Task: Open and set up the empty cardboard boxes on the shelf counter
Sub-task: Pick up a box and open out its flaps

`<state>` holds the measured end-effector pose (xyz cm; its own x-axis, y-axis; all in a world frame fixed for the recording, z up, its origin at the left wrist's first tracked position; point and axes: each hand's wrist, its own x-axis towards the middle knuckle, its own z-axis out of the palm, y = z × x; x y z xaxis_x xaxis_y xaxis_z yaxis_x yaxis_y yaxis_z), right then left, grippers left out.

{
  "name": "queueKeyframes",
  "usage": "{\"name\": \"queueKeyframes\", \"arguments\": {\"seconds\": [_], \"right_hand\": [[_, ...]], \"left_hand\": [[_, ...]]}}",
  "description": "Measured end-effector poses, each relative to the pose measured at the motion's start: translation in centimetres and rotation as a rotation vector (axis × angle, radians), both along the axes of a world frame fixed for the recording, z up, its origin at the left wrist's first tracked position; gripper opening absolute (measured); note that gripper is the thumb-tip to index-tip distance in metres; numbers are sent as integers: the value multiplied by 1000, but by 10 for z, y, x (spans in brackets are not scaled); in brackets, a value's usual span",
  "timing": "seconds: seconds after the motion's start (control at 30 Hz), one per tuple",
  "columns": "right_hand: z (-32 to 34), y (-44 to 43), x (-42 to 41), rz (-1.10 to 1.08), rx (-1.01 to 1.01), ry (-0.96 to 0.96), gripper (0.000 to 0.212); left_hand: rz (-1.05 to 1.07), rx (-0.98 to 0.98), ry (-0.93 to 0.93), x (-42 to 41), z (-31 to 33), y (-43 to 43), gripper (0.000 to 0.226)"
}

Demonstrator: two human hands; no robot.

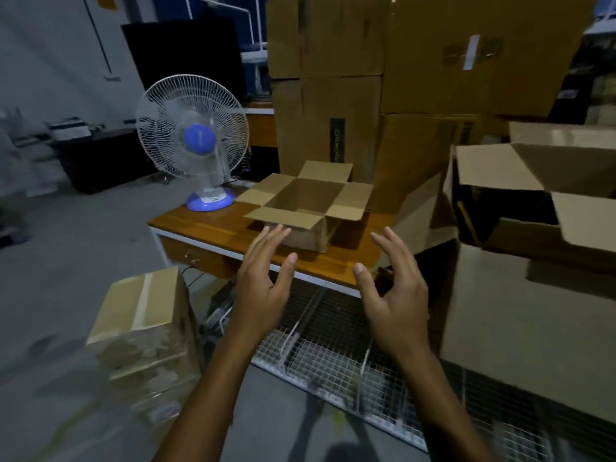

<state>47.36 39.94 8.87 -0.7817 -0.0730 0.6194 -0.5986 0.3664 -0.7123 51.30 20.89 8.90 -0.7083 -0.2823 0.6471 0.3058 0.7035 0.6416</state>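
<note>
A small cardboard box (308, 201) stands upright on the wooden counter (213, 225), all of its top flaps folded outward and its inside empty. My left hand (263, 281) hovers just in front of the box's near flap, fingers spread, holding nothing. My right hand (393, 288) is level with it to the right, fingers curled apart, also empty. Neither hand touches the box.
A blue-and-white table fan (195, 141) stands on the counter's left end. Tall stacked cartons (383, 78) rise behind the box. Larger open boxes (533, 208) crowd the right. A taped carton (146, 321) sits on the floor at left, wire mesh racks (333, 361) below the counter.
</note>
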Motion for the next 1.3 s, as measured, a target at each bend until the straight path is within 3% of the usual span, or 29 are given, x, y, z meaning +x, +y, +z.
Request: {"name": "queueKeyframes", "arguments": {"seconds": [0.4, 0.67, 1.07, 1.3], "right_hand": [[7, -75, -96, -34, -24, 26, 50], [2, -107, -206, -93, -7, -42, 33], [-26, -163, -379, -153, 272, -367, 30], [-80, -206, -437, -266, 623, -724, 74]], "left_hand": [[-41, -17, 54, -104, 18, -93, 38], [-24, -53, -47, -214, 9, -129, 41], [-8, -258, -554, -399, -22, -211, 41], [237, -117, -949, -480, -85, -264, 82]]}}
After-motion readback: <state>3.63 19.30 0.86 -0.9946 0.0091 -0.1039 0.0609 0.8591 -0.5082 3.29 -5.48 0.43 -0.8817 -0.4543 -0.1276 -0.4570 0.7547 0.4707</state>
